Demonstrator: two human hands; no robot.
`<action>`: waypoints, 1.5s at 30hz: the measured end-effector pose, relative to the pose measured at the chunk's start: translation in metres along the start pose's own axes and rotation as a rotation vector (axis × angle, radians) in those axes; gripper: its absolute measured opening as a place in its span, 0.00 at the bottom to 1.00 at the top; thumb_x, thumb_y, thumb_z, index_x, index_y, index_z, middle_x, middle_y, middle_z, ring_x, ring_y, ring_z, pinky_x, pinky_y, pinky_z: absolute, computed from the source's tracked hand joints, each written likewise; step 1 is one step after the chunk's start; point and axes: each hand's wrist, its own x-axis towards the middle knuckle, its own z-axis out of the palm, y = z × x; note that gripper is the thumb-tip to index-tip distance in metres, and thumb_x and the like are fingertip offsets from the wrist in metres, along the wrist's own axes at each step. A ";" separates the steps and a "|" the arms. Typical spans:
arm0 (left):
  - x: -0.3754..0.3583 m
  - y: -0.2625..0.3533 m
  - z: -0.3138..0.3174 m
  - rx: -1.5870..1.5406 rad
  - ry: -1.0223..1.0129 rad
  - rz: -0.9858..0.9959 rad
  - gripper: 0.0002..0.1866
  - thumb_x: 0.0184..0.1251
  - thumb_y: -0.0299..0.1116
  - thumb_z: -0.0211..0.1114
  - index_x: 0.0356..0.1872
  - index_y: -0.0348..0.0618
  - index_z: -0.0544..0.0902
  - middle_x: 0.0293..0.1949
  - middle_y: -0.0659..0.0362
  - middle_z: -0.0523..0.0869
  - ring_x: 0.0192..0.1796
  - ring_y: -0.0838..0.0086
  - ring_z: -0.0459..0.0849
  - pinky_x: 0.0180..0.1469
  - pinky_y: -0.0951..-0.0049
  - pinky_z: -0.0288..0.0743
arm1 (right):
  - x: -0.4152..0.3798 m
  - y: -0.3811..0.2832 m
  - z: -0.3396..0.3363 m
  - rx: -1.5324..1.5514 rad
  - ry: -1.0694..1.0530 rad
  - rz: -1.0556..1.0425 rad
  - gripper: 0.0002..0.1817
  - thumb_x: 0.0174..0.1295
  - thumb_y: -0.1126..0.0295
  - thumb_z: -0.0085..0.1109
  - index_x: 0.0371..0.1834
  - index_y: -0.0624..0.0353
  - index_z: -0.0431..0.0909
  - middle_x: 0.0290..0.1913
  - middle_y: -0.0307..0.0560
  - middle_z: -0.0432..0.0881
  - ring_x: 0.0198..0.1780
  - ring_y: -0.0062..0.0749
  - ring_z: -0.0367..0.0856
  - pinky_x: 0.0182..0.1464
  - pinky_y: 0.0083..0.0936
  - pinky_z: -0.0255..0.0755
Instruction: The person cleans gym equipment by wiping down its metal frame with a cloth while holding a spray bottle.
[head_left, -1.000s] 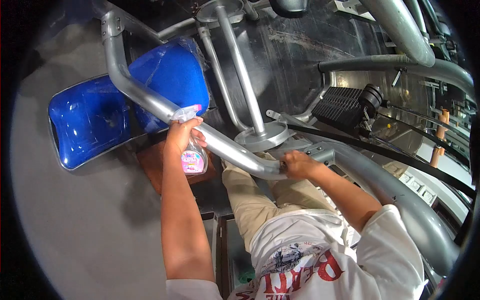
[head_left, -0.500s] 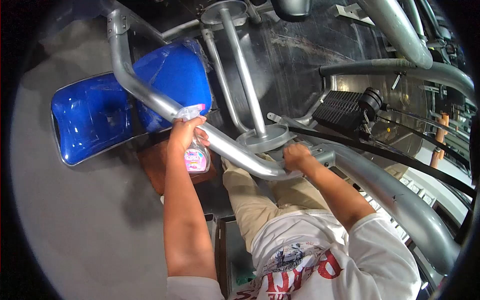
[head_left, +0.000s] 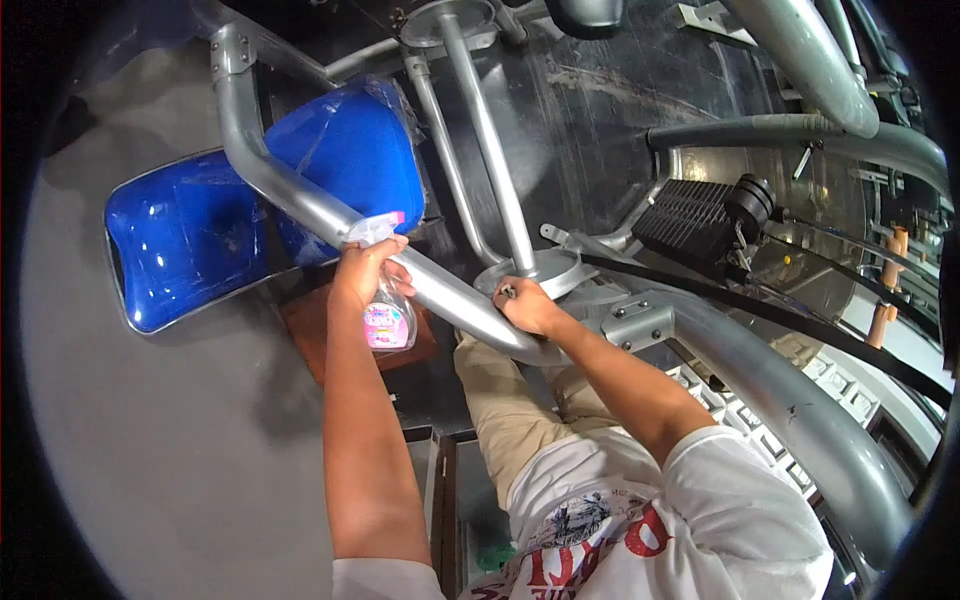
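Observation:
My left hand (head_left: 367, 272) is closed around the neck of a clear spray bottle (head_left: 388, 325) with a pink nozzle tip and a pink label. The bottle is upright, beside a thick silver metal tube (head_left: 455, 302) that slants across in front of me. My right hand (head_left: 527, 307) is a fist resting on this same tube, further down to the right. A small greyish bit shows between its curled fingers, too little to tell what it is.
Left of the tube are two blue chairs (head_left: 185, 240) with plastic film on them. Below the bottle lies a brown square board (head_left: 310, 330). A silver round-footed post (head_left: 490, 150), a black weight stack (head_left: 685, 222) and a thick curved frame tube (head_left: 790, 400) stand around me.
My right hand has slid left and slightly up along the silver tube, away from the bolted joint. My left hand and the spray bottle have hardly moved.

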 end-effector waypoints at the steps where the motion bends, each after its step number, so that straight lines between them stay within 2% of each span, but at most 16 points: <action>1: -0.001 0.000 0.001 -0.006 0.001 -0.003 0.19 0.60 0.30 0.66 0.51 0.32 0.78 0.40 0.49 0.82 0.24 0.63 0.83 0.21 0.59 0.85 | -0.012 0.006 -0.004 -0.047 -0.002 -0.001 0.24 0.63 0.56 0.52 0.54 0.62 0.80 0.55 0.67 0.81 0.61 0.58 0.78 0.65 0.41 0.69; 3: 0.001 0.000 -0.001 -0.003 -0.011 -0.019 0.20 0.59 0.30 0.67 0.53 0.35 0.78 0.41 0.51 0.82 0.24 0.64 0.83 0.22 0.58 0.85 | -0.035 0.012 -0.015 -0.157 0.012 -0.008 0.25 0.63 0.55 0.52 0.57 0.59 0.80 0.59 0.66 0.79 0.63 0.56 0.76 0.67 0.40 0.67; 6: 0.000 0.001 0.001 0.070 0.029 -0.021 0.21 0.60 0.32 0.63 0.54 0.33 0.77 0.45 0.49 0.84 0.25 0.66 0.83 0.25 0.57 0.86 | -0.067 0.003 -0.044 -0.313 -0.027 0.041 0.25 0.63 0.57 0.52 0.55 0.65 0.80 0.57 0.65 0.80 0.62 0.56 0.77 0.67 0.41 0.67; 11: -0.001 -0.001 -0.001 0.029 0.000 -0.004 0.25 0.60 0.30 0.61 0.60 0.36 0.75 0.51 0.49 0.82 0.27 0.64 0.83 0.26 0.57 0.87 | -0.034 0.011 -0.007 -0.100 0.073 -0.048 0.24 0.64 0.59 0.51 0.51 0.70 0.79 0.54 0.70 0.80 0.59 0.58 0.78 0.65 0.45 0.68; 12: 0.000 -0.001 -0.001 -0.012 -0.009 0.007 0.21 0.62 0.26 0.63 0.57 0.33 0.76 0.44 0.49 0.81 0.26 0.61 0.84 0.23 0.56 0.86 | -0.024 0.002 0.002 -0.065 0.107 -0.062 0.23 0.64 0.59 0.50 0.50 0.71 0.79 0.53 0.71 0.80 0.58 0.58 0.79 0.65 0.46 0.69; 14: 0.000 -0.001 -0.003 -0.013 -0.001 -0.023 0.23 0.61 0.27 0.63 0.58 0.32 0.75 0.41 0.49 0.81 0.25 0.60 0.84 0.23 0.56 0.86 | -0.005 -0.008 0.016 0.054 0.184 -0.066 0.19 0.63 0.61 0.51 0.47 0.66 0.80 0.49 0.69 0.82 0.55 0.60 0.80 0.61 0.46 0.71; 20: 0.005 -0.008 -0.005 -0.038 0.036 -0.034 0.18 0.60 0.27 0.64 0.50 0.31 0.75 0.37 0.48 0.80 0.25 0.59 0.85 0.23 0.55 0.86 | 0.048 -0.101 0.029 0.434 0.173 -0.246 0.16 0.62 0.60 0.53 0.42 0.61 0.81 0.45 0.66 0.83 0.51 0.59 0.82 0.56 0.45 0.73; 21: 0.001 -0.006 -0.002 -0.047 0.039 -0.009 0.15 0.59 0.27 0.64 0.45 0.31 0.74 0.36 0.47 0.80 0.25 0.59 0.84 0.23 0.54 0.86 | 0.047 -0.102 0.026 0.358 0.198 -0.285 0.16 0.61 0.60 0.53 0.41 0.62 0.81 0.45 0.65 0.83 0.51 0.60 0.81 0.55 0.45 0.73; 25: 0.004 -0.008 -0.005 -0.044 0.030 -0.043 0.19 0.60 0.27 0.63 0.52 0.33 0.75 0.38 0.49 0.79 0.26 0.60 0.85 0.24 0.54 0.86 | 0.028 -0.057 0.022 0.110 0.206 -0.358 0.17 0.60 0.59 0.55 0.40 0.64 0.80 0.44 0.65 0.80 0.52 0.63 0.79 0.57 0.47 0.73; 27: 0.005 -0.008 -0.007 -0.057 0.026 -0.073 0.21 0.61 0.27 0.62 0.57 0.35 0.75 0.40 0.50 0.79 0.26 0.60 0.85 0.24 0.55 0.86 | -0.018 -0.010 0.009 0.101 0.204 -0.092 0.21 0.60 0.60 0.56 0.50 0.63 0.81 0.55 0.68 0.80 0.57 0.58 0.80 0.60 0.45 0.72; 29: 0.003 -0.004 -0.005 -0.059 0.008 -0.051 0.23 0.61 0.26 0.62 0.60 0.38 0.75 0.41 0.51 0.78 0.26 0.60 0.85 0.25 0.55 0.86 | -0.045 0.005 -0.022 0.207 -0.064 0.181 0.24 0.60 0.58 0.56 0.54 0.65 0.81 0.58 0.66 0.79 0.61 0.58 0.78 0.66 0.42 0.68; 32: -0.002 0.001 -0.001 -0.054 0.004 -0.048 0.25 0.60 0.26 0.61 0.61 0.39 0.76 0.39 0.51 0.78 0.25 0.62 0.84 0.26 0.55 0.87 | -0.028 0.004 0.000 -0.083 0.056 -0.017 0.25 0.61 0.58 0.54 0.56 0.64 0.80 0.57 0.67 0.79 0.60 0.59 0.77 0.65 0.44 0.68; 35: -0.003 0.001 0.000 -0.047 0.008 -0.014 0.26 0.57 0.27 0.61 0.61 0.38 0.75 0.34 0.50 0.79 0.24 0.64 0.83 0.26 0.57 0.86 | 0.007 -0.056 0.005 0.101 0.069 0.004 0.20 0.62 0.59 0.52 0.50 0.60 0.79 0.55 0.68 0.78 0.59 0.63 0.76 0.62 0.47 0.68; 39: -0.001 0.000 -0.003 -0.073 0.000 -0.048 0.25 0.60 0.26 0.61 0.61 0.38 0.75 0.39 0.52 0.78 0.25 0.61 0.84 0.26 0.56 0.86 | 0.073 -0.126 0.024 0.262 0.163 -0.199 0.20 0.61 0.59 0.53 0.43 0.67 0.80 0.48 0.71 0.81 0.55 0.64 0.79 0.59 0.48 0.72; 42: -0.001 -0.003 -0.006 -0.090 -0.008 -0.061 0.25 0.60 0.26 0.61 0.61 0.37 0.75 0.40 0.51 0.78 0.26 0.61 0.84 0.26 0.56 0.86 | 0.070 -0.122 0.021 0.090 0.151 -0.246 0.21 0.61 0.58 0.54 0.45 0.67 0.82 0.48 0.71 0.82 0.55 0.63 0.80 0.60 0.47 0.72; 45: 0.003 -0.006 -0.009 -0.110 0.001 -0.101 0.25 0.60 0.26 0.62 0.61 0.37 0.75 0.42 0.51 0.77 0.27 0.61 0.84 0.26 0.56 0.86 | 0.029 -0.046 0.015 -0.057 0.124 -0.330 0.25 0.62 0.57 0.54 0.55 0.65 0.79 0.55 0.70 0.79 0.59 0.62 0.77 0.65 0.45 0.69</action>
